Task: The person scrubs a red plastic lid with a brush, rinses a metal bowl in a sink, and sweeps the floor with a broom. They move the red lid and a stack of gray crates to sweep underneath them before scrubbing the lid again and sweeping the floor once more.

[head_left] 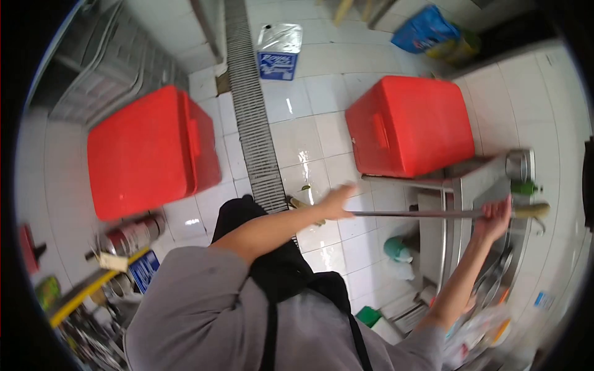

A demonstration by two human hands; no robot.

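A long metal pole (421, 214) with a tan, wood-coloured end (531, 211) lies level across the right side in front of me. My right hand (494, 219) is wrapped around the pole, close to the tan end and above the steel sink unit (455, 229). Over the tiled floor, my left hand (337, 203) is at the pole's other end, its fingers looking spread though blurred by motion. Whether that palm touches the pole is unclear, and I cannot make out any tool head there.
Two red lidded bins (139, 154) (427, 127) flank a floor drain grate (247, 105). A blue-and-silver tin (278, 52) stands ahead on wet tiles. A fire extinguisher (133, 236) is at left; a green bottle (396, 248) stands beside the sink unit.
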